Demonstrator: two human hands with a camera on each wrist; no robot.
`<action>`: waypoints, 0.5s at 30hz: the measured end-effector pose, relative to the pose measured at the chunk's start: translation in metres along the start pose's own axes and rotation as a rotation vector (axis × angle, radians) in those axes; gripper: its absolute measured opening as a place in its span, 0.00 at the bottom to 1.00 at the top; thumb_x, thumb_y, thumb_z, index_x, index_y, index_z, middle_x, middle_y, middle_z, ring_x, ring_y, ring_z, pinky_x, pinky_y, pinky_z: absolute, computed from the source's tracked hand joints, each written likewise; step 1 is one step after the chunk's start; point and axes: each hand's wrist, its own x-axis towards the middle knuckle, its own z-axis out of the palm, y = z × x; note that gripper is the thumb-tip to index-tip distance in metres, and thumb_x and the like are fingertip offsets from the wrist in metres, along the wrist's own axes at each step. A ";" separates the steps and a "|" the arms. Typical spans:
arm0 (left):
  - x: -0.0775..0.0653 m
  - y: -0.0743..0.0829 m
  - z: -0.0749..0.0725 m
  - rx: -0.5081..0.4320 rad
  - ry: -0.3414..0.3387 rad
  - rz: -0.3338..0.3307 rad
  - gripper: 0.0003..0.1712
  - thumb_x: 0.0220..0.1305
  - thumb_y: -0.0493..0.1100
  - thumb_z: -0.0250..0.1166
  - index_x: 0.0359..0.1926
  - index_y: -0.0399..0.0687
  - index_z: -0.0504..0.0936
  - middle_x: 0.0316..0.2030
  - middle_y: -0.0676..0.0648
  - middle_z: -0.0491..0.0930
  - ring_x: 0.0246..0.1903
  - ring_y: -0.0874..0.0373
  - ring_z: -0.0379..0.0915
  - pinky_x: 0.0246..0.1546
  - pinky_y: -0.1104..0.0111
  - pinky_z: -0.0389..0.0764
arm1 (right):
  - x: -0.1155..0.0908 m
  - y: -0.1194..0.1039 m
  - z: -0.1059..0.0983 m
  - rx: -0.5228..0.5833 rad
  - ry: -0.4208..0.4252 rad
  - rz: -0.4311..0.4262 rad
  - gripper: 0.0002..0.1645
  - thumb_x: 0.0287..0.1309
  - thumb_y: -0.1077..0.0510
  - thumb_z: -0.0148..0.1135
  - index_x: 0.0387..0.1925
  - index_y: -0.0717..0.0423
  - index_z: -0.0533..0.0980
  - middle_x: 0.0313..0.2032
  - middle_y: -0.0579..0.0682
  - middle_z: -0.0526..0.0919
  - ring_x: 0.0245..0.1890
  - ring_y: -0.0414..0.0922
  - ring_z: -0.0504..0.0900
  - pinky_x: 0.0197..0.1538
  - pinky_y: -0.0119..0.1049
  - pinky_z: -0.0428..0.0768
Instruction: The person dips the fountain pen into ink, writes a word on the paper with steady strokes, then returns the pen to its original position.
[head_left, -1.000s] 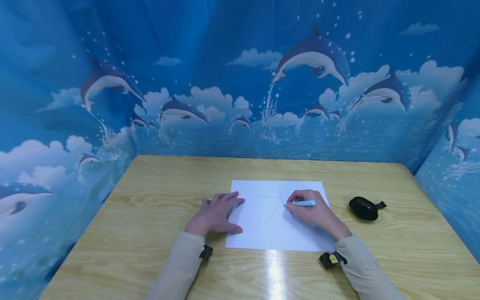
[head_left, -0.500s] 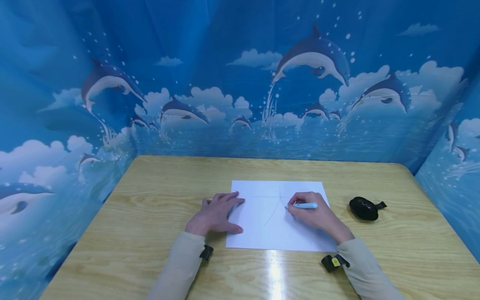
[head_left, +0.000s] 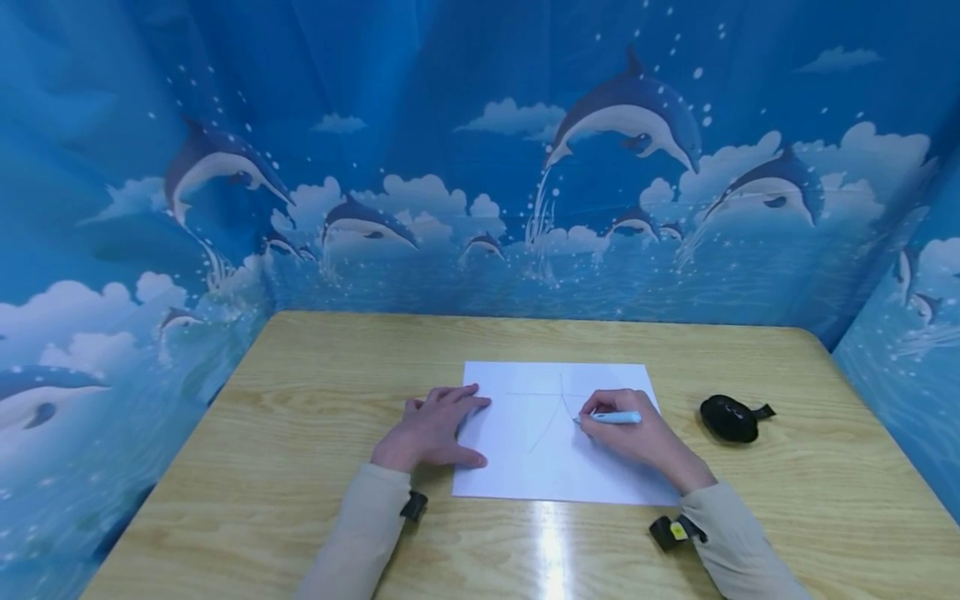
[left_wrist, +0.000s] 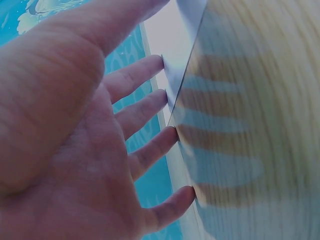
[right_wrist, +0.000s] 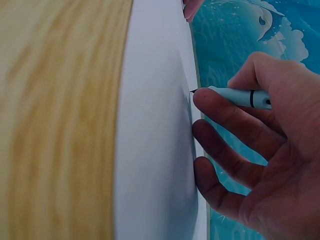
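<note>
A white sheet of paper (head_left: 517, 475) lies on the wooden table, marked with thin lines: a horizontal one, a short vertical one and two curves branching downward. My right hand (head_left: 637, 437) pinches a light blue pen (head_left: 621, 417) between thumb and fingers, its dark tip at the lower end of the right-hand curve. In the right wrist view, the pen (right_wrist: 237, 96) meets the paper (right_wrist: 155, 125) while the other fingers rest on the sheet. My left hand (head_left: 431, 429) is spread at the paper's left edge; its fingertips touch sheet and table in the left wrist view.
A black oval pouch (head_left: 729, 418) with a short strap lies on the table (head_left: 315, 400) to the right of the paper. Black wrist cameras sit on both sleeves. A blue curtain (head_left: 450, 275) printed with dolphins hangs behind the table and along its sides.
My right hand has slid slightly down and to the right with the pen, and the right-hand curve has grown longer. The left hand has stayed in place.
</note>
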 end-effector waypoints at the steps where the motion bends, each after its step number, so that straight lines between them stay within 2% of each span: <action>1: 0.000 0.000 0.000 0.000 0.000 0.000 0.48 0.55 0.64 0.75 0.75 0.66 0.68 0.80 0.53 0.57 0.78 0.42 0.51 0.70 0.32 0.55 | -0.001 0.000 0.000 -0.003 0.000 -0.002 0.05 0.61 0.56 0.65 0.32 0.46 0.86 0.36 0.43 0.89 0.47 0.47 0.87 0.50 0.43 0.82; 15: -0.001 0.002 0.000 -0.003 0.001 -0.008 0.48 0.55 0.64 0.76 0.75 0.65 0.68 0.80 0.52 0.57 0.78 0.42 0.51 0.71 0.32 0.54 | -0.011 0.003 -0.003 -0.043 -0.018 -0.023 0.04 0.61 0.55 0.66 0.33 0.45 0.86 0.37 0.42 0.89 0.44 0.42 0.86 0.46 0.37 0.82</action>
